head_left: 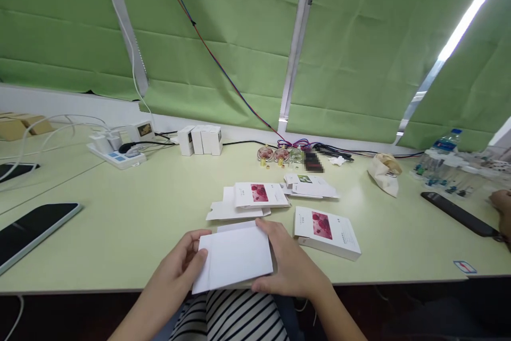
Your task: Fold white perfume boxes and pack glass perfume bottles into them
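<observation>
On the tabletop point(159, 197), round glass containers point(265, 154) with pinkish-red contents stand toward one o'clock of the plain white carton point(241, 253), while one red-printed box point(329, 232) lies near it at about two o'clock and another red-printed box point(261, 196) rests over white flaps point(223, 210) at twelve, both interiors hidden. Smooth, flat-faced and slightly tilted, with a crease near its left end, the carton is at the tabletop's near edge, grasped by both hands: the left hand point(186, 264) pinches its nine-o'clock end, the right hand point(289, 264) spans its three-o'clock side.
</observation>
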`<state>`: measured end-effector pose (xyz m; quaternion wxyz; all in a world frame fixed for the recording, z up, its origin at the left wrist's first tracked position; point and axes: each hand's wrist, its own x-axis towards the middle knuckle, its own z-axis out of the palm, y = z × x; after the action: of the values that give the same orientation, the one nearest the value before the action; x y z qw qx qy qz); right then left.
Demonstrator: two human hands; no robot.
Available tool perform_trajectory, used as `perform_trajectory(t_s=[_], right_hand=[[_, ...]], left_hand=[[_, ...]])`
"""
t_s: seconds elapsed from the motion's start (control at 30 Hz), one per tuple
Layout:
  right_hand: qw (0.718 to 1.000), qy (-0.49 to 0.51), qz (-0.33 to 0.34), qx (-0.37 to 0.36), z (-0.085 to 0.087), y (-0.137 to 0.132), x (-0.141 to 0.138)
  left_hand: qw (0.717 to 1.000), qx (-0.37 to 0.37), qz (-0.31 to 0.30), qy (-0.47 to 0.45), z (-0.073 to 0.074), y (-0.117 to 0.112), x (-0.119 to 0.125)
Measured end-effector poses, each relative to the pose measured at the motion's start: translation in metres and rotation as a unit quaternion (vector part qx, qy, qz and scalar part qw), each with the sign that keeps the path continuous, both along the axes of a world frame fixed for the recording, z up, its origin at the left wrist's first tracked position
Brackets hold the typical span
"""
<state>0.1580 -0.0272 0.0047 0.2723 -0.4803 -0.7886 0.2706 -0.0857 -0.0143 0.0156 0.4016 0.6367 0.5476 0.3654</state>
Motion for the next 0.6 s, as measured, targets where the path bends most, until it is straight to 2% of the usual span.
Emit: perform_trajectory(t_s=[0.07,0.17,0.33,0.43,0.6], right_hand=[[1.0,-0.011,0.006,-0.006,0.004,0.001,-0.002],[1.0,-0.01,-0.002,-0.029,0.007,0.003,-0.001],[0.999,-0.026,0.006,-0.038,0.006,0.005,0.002],[0.999,-0.028,0.008,-0.039,0.006,0.005,0.002],[0.997,-0.064,0.004,-0.051,0.007,0.004,0.0]], left_hand=[[0.998,0.042,0.017,0.049,-0.006,-0.001,0.003],[0.988,0.098,0.003,0.117,-0.01,0.003,-0.002],[0.956,0.174,-0.109,0.21,-0.028,0.009,-0.018],[0.946,0.171,-0.129,0.245,-0.032,0.01,-0.02],[0.956,0.138,-0.121,0.227,-0.029,0.01,-0.019]])
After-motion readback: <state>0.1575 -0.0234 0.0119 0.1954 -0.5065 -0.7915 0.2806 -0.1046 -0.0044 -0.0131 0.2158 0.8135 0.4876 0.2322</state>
